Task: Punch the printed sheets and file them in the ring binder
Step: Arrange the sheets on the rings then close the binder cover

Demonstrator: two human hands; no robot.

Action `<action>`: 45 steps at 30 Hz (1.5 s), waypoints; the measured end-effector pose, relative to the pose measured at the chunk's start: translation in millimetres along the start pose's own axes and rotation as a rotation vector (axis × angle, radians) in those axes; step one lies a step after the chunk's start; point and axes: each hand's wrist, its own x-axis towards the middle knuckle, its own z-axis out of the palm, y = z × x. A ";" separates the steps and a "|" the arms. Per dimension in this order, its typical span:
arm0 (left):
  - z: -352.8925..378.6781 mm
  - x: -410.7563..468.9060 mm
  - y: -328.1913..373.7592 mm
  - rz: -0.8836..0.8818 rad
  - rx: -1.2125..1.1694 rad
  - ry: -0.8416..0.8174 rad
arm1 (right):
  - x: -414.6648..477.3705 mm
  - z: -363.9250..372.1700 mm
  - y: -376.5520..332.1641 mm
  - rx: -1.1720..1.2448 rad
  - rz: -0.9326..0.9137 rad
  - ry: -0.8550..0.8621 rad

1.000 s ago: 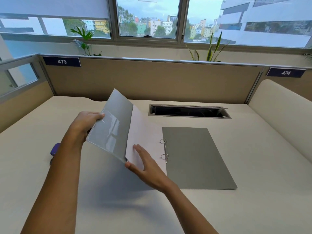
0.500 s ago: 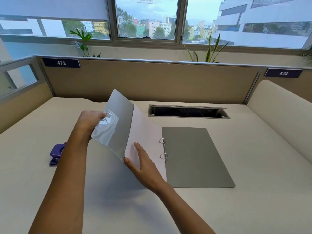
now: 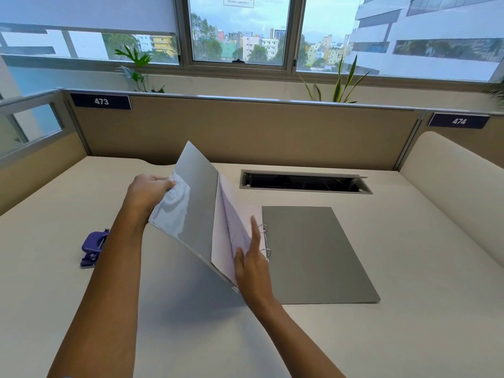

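Note:
A grey ring binder (image 3: 313, 249) lies open in the middle of the desk, its right cover flat. My left hand (image 3: 148, 190) grips the outer edge of the left cover (image 3: 195, 208) and holds it raised at a steep angle. White printed sheets (image 3: 231, 230) sit on the two metal rings (image 3: 264, 241) and lean against that cover. My right hand (image 3: 252, 263) rests on the sheets with straight fingers, beside the rings. A purple hole punch (image 3: 94, 248) stands on the desk to the left, partly hidden behind my left forearm.
A beige desk (image 3: 409, 323) is walled by partition panels at the back and sides. A rectangular cable slot (image 3: 304, 182) opens in the desk behind the binder. A padded cream divider (image 3: 458, 192) rises on the right. Plants stand on the window ledge.
My left hand has lifted the left cover steeper, towards the right. The sheets now stand up with it, and my right hand has slid nearer the rings. The punch shows more.

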 end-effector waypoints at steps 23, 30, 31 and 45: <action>5.6 5.3 -1.2 -0.056 -0.067 -0.009 | -4.6 -1.1 -9.7 -0.020 -0.077 -0.173; -0.2 20.0 -10.7 0.034 0.186 0.008 | 3.0 -9.6 6.4 0.110 -0.059 0.239; 0.0 21.5 -11.5 0.043 0.305 0.041 | 4.1 -14.6 7.4 0.161 -0.061 0.283; 125.1 -22.4 -10.3 0.058 -0.104 -0.434 | 3.7 -46.5 1.0 0.244 -0.149 0.504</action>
